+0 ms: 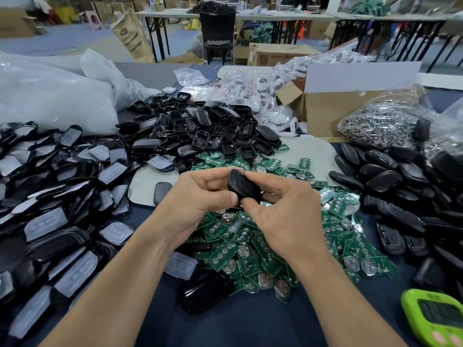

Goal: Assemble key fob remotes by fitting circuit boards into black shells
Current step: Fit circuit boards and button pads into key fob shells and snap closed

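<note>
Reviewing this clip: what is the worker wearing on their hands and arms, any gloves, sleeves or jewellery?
Nothing shows: the left hand and right hand are ungloved, with no rings visible, and both forearms are bare down to the frame's edge, with no sleeves, watch or wristbands in view.

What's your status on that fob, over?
Left hand and right hand both pinch one black shell. Shell held above the circuit board pile, outer face to camera. Nothing blocking the hands.
</note>
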`<state>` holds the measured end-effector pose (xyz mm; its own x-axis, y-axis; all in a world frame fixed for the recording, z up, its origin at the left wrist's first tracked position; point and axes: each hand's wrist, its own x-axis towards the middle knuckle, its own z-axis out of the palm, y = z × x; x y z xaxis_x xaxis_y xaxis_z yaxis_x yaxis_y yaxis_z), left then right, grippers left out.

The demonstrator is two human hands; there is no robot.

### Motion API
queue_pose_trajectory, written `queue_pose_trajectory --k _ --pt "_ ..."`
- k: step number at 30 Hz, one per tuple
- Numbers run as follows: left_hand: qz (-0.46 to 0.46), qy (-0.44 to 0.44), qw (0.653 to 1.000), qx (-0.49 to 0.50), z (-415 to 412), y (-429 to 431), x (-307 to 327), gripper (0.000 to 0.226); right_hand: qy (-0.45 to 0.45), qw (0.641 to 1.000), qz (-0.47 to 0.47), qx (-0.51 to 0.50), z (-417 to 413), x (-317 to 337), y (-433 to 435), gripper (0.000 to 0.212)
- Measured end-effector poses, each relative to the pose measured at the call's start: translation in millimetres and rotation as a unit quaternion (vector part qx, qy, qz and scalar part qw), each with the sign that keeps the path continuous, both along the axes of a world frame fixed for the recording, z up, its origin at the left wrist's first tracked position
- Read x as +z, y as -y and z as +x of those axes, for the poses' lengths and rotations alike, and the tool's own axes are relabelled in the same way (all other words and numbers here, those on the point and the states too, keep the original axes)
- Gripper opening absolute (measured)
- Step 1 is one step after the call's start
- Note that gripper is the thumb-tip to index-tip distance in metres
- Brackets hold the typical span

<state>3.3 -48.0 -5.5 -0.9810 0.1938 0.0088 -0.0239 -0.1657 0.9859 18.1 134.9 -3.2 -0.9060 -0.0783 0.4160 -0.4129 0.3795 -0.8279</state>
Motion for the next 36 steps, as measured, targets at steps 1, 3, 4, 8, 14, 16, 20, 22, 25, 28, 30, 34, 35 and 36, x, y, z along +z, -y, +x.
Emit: queue_pose_trajectory --k 1,3,4,8,14,16,20,22,25,28,30,34,35,36 --pt "0.000 0.001 1.000 -0.002 -0.2 -0.2 0.4 0.051 0.000 1.000 -0.005 0.003 -0.3 0.0 -0.1 0.054" --pt "0.005 0.006 1.000 -0.008 -0.2 0.1 1.0 0.049 0.003 1.000 -0.025 0.007 -0.3 0.1 -0.2 0.052" --pt "0.008 0.010 1.000 -0.009 -0.2 0.5 1.5 0.049 0.006 0.999 -0.040 0.007 -0.4 -0.5 -0.4 0.053" --pt "0.021 0.015 1.000 -0.008 0.8 1.9 4.0 0.044 0.035 0.993 -0.110 0.006 -2.4 -1.9 -1.7 0.052" --pt "0.036 0.032 0.999 -0.006 0.3 1.0 3.5 0.040 0.132 0.974 -0.186 0.010 -4.4 2.2 -2.5 0.038" --pt "0.043 0.039 0.998 -0.004 0.1 1.2 2.9 0.041 0.202 0.944 -0.258 0.027 -6.1 4.8 -3.2 0.027" --pt "0.055 0.050 0.997 -0.004 -0.5 4.9 3.4 0.042 0.358 0.818 -0.441 0.085 -11.3 9.5 -8.4 0.018" --pt "0.065 0.062 0.996 -0.011 -1.3 7.9 4.5 0.042 0.382 0.790 -0.469 0.094 -12.9 8.7 -12.0 0.021" --pt "0.071 0.090 0.993 -0.027 -2.3 14.6 6.7 0.045 0.393 0.781 -0.478 0.089 -14.3 8.0 -14.5 0.023" --pt "0.086 0.126 0.987 -0.051 -1.8 20.3 9.5 0.050 0.384 0.796 -0.462 0.074 -14.9 7.6 -16.7 0.022" --pt "0.098 0.143 0.983 -0.057 -1.6 21.0 10.8 0.048 0.375 0.810 -0.445 0.066 -15.4 7.1 -18.2 0.019" --pt "0.104 0.161 0.980 -0.046 -3.1 20.0 10.3 0.041 0.369 0.828 -0.419 0.057 -18.5 4.0 -19.2 0.016" --pt "0.104 0.165 0.980 -0.041 -3.5 20.2 9.8 0.039 0.366 0.834 -0.409 0.059 -19.3 2.5 -19.0 0.018" --pt "0.107 0.169 0.979 -0.035 -4.0 20.0 9.7 0.037 0.361 0.842 -0.394 0.063 -19.9 1.1 -19.1 0.020"
